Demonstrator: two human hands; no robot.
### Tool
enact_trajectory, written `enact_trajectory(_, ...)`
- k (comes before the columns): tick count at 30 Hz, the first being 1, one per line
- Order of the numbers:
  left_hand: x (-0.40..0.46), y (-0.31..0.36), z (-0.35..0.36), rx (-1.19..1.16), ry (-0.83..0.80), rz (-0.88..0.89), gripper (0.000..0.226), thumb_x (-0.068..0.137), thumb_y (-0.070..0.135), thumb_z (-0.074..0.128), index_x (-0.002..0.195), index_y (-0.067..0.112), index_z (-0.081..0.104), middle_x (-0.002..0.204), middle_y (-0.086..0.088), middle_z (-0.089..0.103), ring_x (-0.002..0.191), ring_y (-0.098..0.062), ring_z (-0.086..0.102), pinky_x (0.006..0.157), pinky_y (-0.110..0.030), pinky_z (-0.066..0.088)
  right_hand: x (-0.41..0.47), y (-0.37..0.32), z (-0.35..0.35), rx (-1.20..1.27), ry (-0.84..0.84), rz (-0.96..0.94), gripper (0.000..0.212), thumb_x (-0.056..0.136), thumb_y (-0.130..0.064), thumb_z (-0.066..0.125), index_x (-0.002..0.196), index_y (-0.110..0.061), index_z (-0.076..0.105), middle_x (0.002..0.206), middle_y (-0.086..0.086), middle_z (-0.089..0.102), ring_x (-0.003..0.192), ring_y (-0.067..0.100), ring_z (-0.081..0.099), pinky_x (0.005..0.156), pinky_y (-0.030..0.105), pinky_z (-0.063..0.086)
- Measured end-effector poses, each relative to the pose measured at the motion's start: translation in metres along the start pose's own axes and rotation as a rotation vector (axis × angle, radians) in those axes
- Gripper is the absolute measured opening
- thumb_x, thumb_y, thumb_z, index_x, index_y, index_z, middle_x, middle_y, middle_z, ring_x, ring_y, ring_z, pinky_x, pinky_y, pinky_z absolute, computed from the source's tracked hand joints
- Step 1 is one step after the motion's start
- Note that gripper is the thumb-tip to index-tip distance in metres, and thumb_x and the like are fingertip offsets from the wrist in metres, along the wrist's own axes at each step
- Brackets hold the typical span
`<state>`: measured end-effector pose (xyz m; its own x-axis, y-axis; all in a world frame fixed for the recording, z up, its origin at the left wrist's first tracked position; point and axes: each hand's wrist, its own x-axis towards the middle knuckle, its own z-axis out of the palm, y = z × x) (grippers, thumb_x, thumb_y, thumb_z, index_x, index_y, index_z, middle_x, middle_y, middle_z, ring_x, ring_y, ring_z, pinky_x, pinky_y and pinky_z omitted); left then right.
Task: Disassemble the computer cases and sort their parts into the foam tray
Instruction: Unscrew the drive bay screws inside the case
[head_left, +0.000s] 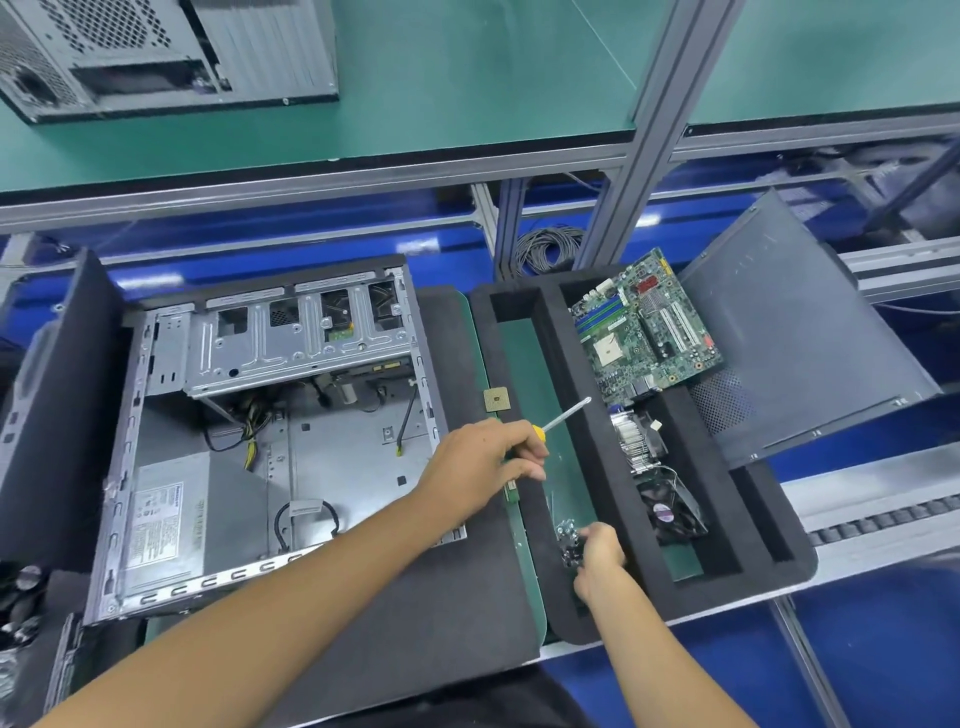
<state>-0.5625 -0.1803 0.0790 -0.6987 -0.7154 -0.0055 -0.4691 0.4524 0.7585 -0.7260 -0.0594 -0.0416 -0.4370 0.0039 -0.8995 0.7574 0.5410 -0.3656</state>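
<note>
Both hands are over the foam tray (737, 525). The left hand (480, 462) grasps a screwdriver (558, 420) by its yellow handle; most of the handle is hidden in the fist, and the metal shaft points up and to the right over the tray's long left compartment. The right hand (602, 553) is at the near end of this same compartment, its fingers curled down on a small pile of screws (567, 540). Whether it really pinches one of them cannot be told, because the fingertips are hidden and the screws are too small to count.

The tray is black foam with green bottoms, and it lies at the right end of the bench. One motherboard (647, 325) lies tilted across its far part. Nearer in the middle compartment are one heatsink (636, 434) and one black fan (672, 506). One small square CPU chip (497, 399) sits on the tray's left edge.

One opened computer case (270, 431) lies on a dark mat at the left part of the bench, grey metal inside, with loose cables and a power supply (166, 519) in its near left corner. A second case (156, 52) stands on the upper shelf, cut off by the frame. One grey side panel (789, 332) leans behind the tray.
</note>
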Motion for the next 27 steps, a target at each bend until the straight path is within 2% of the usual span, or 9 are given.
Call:
enact_trajectory(2,-0.001,0.001,0.0,-0.011,-0.005,0.0,0.021,0.085,0.045,0.079,0.101,0.042,0.064,0.094,0.035,0.069,0.099,0.002,0.063,0.085,-0.035,0.055,-0.008,-0.003,0.002,-0.002,0.012,-0.023,0.044,0.078,-0.012,0.058,0.12,-0.004,0.051,0.123,0.016,0.051,0.098,0.032,0.049,0.08,0.045,0.042)
enact_trajectory(6,-0.002,0.004,-0.002,-0.088,0.017,0.003,0.024,0.089,0.038,0.077,0.109,0.042,0.063,0.094,0.032,0.071,0.1,-0.001,0.066,0.09,-0.04,0.055,-0.028,-0.015,0.012,-0.076,0.158,-0.06,0.074,0.082,-0.013,0.065,0.148,-0.001,0.033,0.152,0.017,0.032,0.131,0.04,0.041,0.107,0.053,0.039)
enact_trajectory(8,-0.004,0.006,-0.007,-0.19,0.03,0.004,0.037,0.094,0.03,0.074,0.122,0.046,0.056,0.097,0.026,0.073,0.101,-0.005,0.069,0.097,-0.043,0.054,-0.044,-0.027,0.024,-0.19,0.223,-0.161,0.068,0.084,-0.017,0.069,0.142,0.0,0.036,0.151,0.02,0.032,0.135,0.039,0.035,0.109,0.051,0.033)
enact_trajectory(11,-0.006,0.008,-0.015,-0.332,0.186,0.01,0.05,0.101,0.018,0.065,0.14,0.035,0.039,0.119,0.031,0.061,0.112,-0.004,0.065,0.103,-0.04,0.052,-0.081,-0.054,0.047,-0.197,0.25,-0.465,0.024,0.086,-0.016,0.064,0.108,-0.012,0.054,0.138,0.02,0.043,0.132,0.038,0.035,0.103,0.048,0.031)
enact_trajectory(13,-0.006,0.005,-0.021,-0.371,0.362,0.043,0.042,0.102,0.011,0.06,0.138,0.007,0.038,0.125,0.043,0.042,0.119,0.005,0.057,0.103,-0.025,0.049,-0.108,-0.066,0.062,-0.275,0.148,-0.68,0.003,0.091,-0.02,0.054,0.094,-0.021,0.055,0.122,0.012,0.047,0.126,0.037,0.038,0.099,0.047,0.03)
enact_trajectory(15,-0.004,0.0,-0.032,-0.469,0.494,0.023,0.049,0.101,0.008,0.06,0.142,0.02,0.037,0.134,0.027,0.035,0.121,-0.004,0.059,0.1,-0.03,0.053,-0.136,-0.07,0.079,-0.393,-0.026,-0.885,0.015,0.091,-0.031,0.045,0.092,-0.022,0.057,0.105,0.0,0.053,0.117,0.035,0.044,0.093,0.045,0.029)
enact_trajectory(17,0.0,-0.002,-0.049,-0.684,0.591,-0.094,0.059,0.101,0.006,0.059,0.135,0.05,0.039,0.139,-0.003,0.033,0.117,-0.031,0.066,0.093,-0.052,0.057,-0.162,-0.067,0.094,-0.47,-0.234,-1.056,0.027,0.085,-0.04,0.037,0.09,-0.022,0.057,0.089,-0.012,0.06,0.105,0.027,0.052,0.087,0.04,0.03)
enact_trajectory(21,0.005,-0.017,-0.079,-1.221,0.781,-0.36,0.065,0.103,-0.006,0.051,0.153,0.028,0.026,0.13,-0.017,0.055,0.096,-0.023,0.073,0.082,-0.036,0.061,-0.197,-0.06,0.122,-0.595,-0.577,-1.21,0.028,0.081,-0.052,0.039,0.089,-0.027,0.048,0.081,-0.01,0.068,0.075,0.006,0.06,0.064,0.027,0.04)
enact_trajectory(27,0.0,-0.03,-0.107,-1.555,0.827,-0.506,0.052,0.105,-0.002,0.05,0.151,0.016,0.037,0.122,-0.022,0.066,0.092,-0.025,0.071,0.077,-0.036,0.061,-0.221,-0.053,0.159,-0.964,-0.604,-1.35,0.023,0.089,-0.043,0.055,0.094,-0.036,0.034,0.078,-0.008,0.062,0.066,0.018,0.061,0.054,0.033,0.04)
